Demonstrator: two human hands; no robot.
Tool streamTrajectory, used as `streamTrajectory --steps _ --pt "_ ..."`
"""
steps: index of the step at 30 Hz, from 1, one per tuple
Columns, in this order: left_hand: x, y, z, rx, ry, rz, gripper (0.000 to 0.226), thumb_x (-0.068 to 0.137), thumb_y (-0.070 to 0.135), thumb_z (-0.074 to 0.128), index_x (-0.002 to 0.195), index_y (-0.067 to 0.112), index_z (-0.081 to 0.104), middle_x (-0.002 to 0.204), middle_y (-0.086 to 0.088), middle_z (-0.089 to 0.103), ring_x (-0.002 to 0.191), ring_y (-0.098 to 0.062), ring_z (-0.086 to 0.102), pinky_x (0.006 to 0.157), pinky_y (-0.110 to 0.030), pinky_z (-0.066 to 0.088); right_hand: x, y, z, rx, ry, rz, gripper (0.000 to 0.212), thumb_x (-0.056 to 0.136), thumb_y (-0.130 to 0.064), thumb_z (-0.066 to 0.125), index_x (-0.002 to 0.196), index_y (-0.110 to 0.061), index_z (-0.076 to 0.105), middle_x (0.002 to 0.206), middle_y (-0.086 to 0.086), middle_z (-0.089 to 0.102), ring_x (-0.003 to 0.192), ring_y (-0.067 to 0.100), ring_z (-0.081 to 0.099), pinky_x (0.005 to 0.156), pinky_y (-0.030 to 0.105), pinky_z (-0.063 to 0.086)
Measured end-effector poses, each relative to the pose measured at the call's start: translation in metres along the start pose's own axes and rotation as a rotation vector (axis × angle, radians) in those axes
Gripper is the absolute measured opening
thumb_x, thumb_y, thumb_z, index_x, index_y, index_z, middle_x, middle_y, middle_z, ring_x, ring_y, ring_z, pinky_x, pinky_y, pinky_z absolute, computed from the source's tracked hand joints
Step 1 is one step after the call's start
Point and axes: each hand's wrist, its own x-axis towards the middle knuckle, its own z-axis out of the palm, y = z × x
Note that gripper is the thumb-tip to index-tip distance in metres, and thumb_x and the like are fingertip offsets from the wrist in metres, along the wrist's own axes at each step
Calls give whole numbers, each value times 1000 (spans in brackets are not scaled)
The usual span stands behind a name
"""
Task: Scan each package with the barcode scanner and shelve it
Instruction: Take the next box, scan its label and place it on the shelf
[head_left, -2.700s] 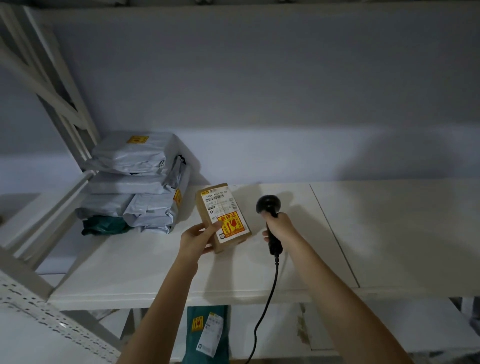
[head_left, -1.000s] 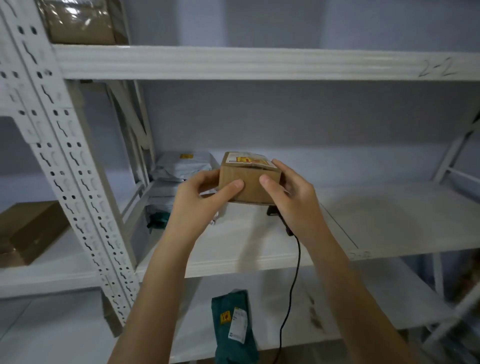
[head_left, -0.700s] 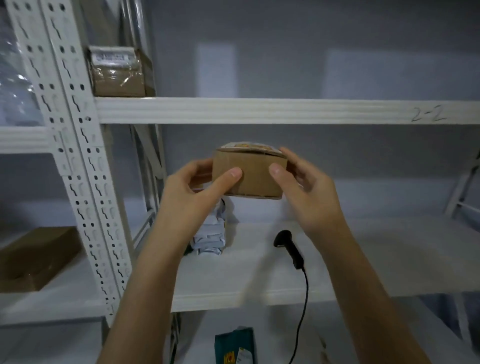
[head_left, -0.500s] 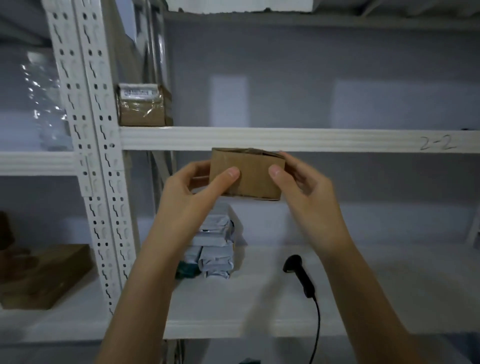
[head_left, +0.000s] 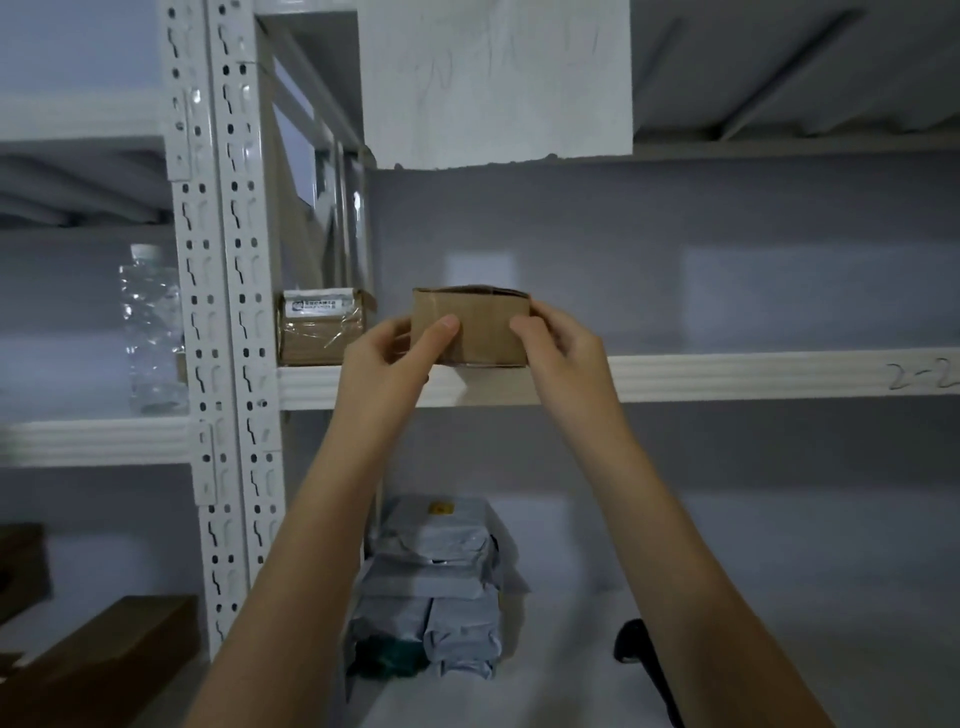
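A small brown cardboard box (head_left: 480, 330) is at the front edge of the upper white shelf (head_left: 727, 375), its bottom about level with the shelf lip. My left hand (head_left: 387, 364) grips its left side, thumb on the front face. My right hand (head_left: 563, 345) holds its right side. The black barcode scanner (head_left: 631, 642) lies on the lower shelf, partly hidden behind my right forearm.
A taped cardboard box (head_left: 322, 327) stands on the upper shelf at the left. Grey mailer bags (head_left: 436, 582) are stacked on the lower shelf. A perforated white upright (head_left: 223, 312) stands left; beyond it are a plastic-wrapped item (head_left: 150, 332) and brown boxes (head_left: 93, 660).
I put the scanner down on the lower shelf, took the box in both hands and raised it from that shelf up to the level of the upper shelf.
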Motion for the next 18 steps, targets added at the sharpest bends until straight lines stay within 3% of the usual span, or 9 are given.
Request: streamTrajectory --steps 2,5,8,11,13,15,18 --pt "10 -11 0 2 23 8 5 86 35 64 86 32 68 77 16 73 78 6 67 72 -15 53 14 9 8 -44 -14 -8 18 92 -22 51 102 -15 64 100 3 68 98 17 63 82 22 49" --pt "23 -27 1 15 55 20 3 89 31 61 89 30 65 82 15 69 74 10 65 65 -8 51 29 24 16 -146 -68 -22 30 94 -25 50 119 -11 59 112 2 65 103 15 60 79 16 48" --pt "33 -39 4 39 79 17 14 90 29 61 101 22 65 89 11 68 84 1 65 74 -18 52 40 37 19 -194 -98 -12 33 94 -27 48 121 -12 57 115 3 64 105 15 60 78 16 47" --pt "39 -47 8 88 93 28 20 89 30 61 106 20 66 90 11 69 86 -1 64 74 -20 51 48 48 20 -213 -120 31 35 94 -25 46 125 -10 55 119 4 63 110 16 59 91 28 50" --pt "45 -52 9 135 114 14 24 89 32 62 108 18 67 95 4 72 89 -7 65 79 -29 54 53 54 20 -239 -131 40 36 94 -24 46 127 -9 54 121 5 63 111 17 59 97 34 48" --pt "51 -56 10 192 147 -25 29 88 35 62 109 16 67 101 -1 72 93 -15 66 85 -42 55 56 58 21 -266 -131 27 36 94 -24 48 126 -7 55 121 6 63 111 18 59 99 36 48" --pt "60 -62 10 315 185 -53 37 87 41 61 113 16 66 105 -2 72 96 -20 66 84 -47 55 61 63 25 -337 -127 2 30 94 -21 49 119 -8 59 117 6 65 108 19 61 96 36 48"
